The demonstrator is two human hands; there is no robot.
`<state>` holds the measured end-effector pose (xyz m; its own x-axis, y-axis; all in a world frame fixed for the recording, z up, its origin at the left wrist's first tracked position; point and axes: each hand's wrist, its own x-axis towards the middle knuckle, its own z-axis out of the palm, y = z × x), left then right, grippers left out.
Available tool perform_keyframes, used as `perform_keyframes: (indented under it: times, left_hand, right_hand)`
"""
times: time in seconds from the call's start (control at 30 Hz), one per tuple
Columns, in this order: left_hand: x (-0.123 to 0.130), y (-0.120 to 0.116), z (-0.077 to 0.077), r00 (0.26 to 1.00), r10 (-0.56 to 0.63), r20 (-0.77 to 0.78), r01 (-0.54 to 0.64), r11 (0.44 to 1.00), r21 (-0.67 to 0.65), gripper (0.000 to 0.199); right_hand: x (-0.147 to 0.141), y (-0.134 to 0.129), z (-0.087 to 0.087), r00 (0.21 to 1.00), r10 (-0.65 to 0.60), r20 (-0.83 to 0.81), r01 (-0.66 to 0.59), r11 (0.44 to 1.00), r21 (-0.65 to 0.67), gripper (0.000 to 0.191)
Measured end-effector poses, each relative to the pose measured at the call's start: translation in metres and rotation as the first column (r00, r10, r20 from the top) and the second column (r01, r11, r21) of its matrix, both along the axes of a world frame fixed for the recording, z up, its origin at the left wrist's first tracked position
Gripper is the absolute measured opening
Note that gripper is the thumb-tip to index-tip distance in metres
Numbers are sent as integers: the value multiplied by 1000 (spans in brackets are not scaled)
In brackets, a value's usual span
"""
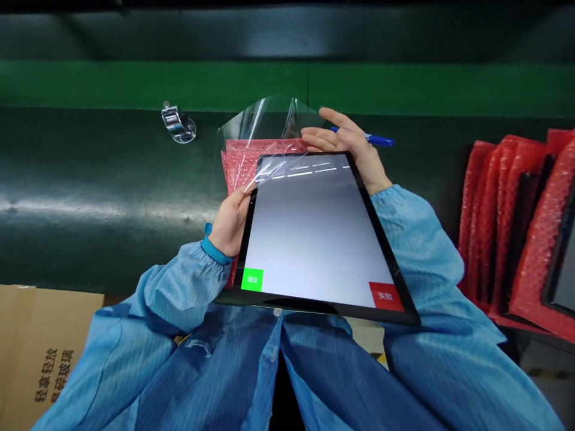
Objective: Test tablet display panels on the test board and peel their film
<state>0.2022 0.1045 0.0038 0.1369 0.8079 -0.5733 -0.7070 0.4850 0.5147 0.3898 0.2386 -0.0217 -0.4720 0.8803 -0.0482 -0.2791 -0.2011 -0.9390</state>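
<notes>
A tablet (314, 221) with a lit grey-white screen leans toward me, with a green box at its lower left corner and a red one at its lower right. My left hand (231, 221) grips its left edge. A clear plastic film (256, 120) curves up past the tablet's top edge, close to both hands. My right hand (354, 146) is at the top right corner, fingers partly stretched, with a blue marker (380, 140) tucked in it. Whether those fingers also pinch the film I cannot tell. Beneath the tablet lies a red bubble-wrap bag (242, 158).
A small metal hand counter (177, 124) sits on the dark green bench (90, 179) at the left. Several red bubble-wrap bags (489, 221), some with dark tablets inside, stand in a row at the right. A cardboard box (40, 347) is at the lower left.
</notes>
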Motion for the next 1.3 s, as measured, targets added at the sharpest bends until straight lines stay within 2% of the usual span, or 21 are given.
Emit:
perform_keyframes:
  times: [0.17, 0.4, 0.63, 0.8, 0.93, 1.03, 1.2, 1.3]
  left_hand:
    - [0, -1, -2, 998, 40, -42, -39, 999, 5, 38]
    - [2, 0, -3, 983, 88, -162, -85, 996, 27, 36]
    - [3, -1, -3, 989, 61, -137, -58, 998, 28, 33]
    - [3, -2, -8, 964, 152, -220, -129, 985, 116, 25]
    - [2, -1, -14, 916, 242, -322, -185, 963, 197, 21]
    - [2, -1, -15, 895, 294, -336, -223, 947, 233, 19]
    - [2, -1, -9, 970, 150, -191, -138, 988, 72, 17]
    - [3, -1, -4, 975, 150, -167, -143, 988, 50, 19]
  right_hand:
    - [0, 0, 3, 999, -40, -7, 40, 997, 64, 52]
    - [5, 4, 5, 1000, -2, -26, 6, 983, 182, 54]
    - [4, 2, 9, 992, 8, -129, 25, 967, 252, 48]
    - [4, 0, 12, 992, -4, -124, 37, 963, 269, 51]
    - [4, -2, 19, 992, -33, -120, 62, 965, 254, 52]
    - [4, -6, 24, 993, -34, -114, 62, 967, 247, 51]
    - [4, -10, 30, 993, -24, -115, 54, 961, 270, 52]
    - [3, -9, 28, 989, -10, -144, 52, 955, 291, 53]
